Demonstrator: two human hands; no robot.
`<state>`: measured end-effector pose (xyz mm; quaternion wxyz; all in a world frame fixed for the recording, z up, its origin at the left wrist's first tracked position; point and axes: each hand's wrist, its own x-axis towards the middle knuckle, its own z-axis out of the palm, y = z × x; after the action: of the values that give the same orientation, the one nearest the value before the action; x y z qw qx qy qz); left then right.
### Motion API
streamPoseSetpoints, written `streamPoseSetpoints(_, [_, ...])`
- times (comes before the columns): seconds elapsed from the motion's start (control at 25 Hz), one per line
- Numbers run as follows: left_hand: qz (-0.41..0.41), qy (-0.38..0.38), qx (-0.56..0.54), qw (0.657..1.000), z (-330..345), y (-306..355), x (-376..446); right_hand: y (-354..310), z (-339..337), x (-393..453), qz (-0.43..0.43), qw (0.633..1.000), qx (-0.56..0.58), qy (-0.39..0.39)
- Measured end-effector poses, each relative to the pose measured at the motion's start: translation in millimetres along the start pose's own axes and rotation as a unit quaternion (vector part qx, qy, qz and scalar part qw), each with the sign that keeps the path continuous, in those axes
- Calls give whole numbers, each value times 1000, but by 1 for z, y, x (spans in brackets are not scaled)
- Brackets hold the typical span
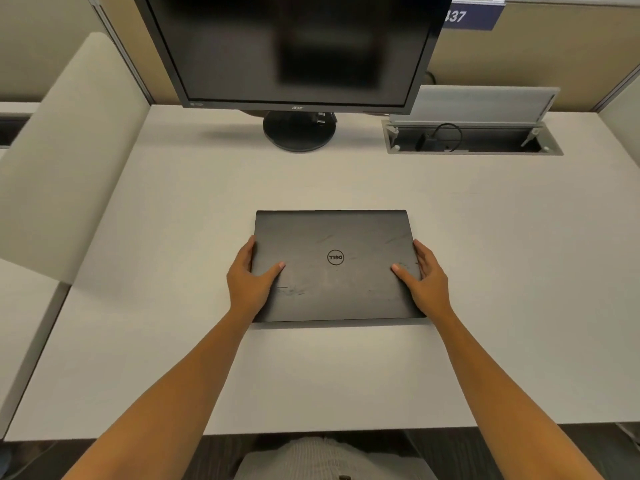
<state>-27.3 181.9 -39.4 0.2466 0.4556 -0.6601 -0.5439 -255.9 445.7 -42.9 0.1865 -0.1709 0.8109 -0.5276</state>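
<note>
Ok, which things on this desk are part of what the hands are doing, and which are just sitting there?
In hand: closed flat black laptop, gripped at its side edges by the left hand and the right hand.
Lying about: black flat-screen monitor on a round stand, grey recessed cable box with raised lid, blue number sign.

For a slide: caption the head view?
Left hand and right hand hold a closed laptop by its sides on a desk.
</note>
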Motion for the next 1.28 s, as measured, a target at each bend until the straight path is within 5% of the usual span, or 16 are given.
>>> streamPoseSetpoints(1.28, [-13,-5,-29,999,-4,-10,-10,6,-3,-9,-19,1000,9,-5])
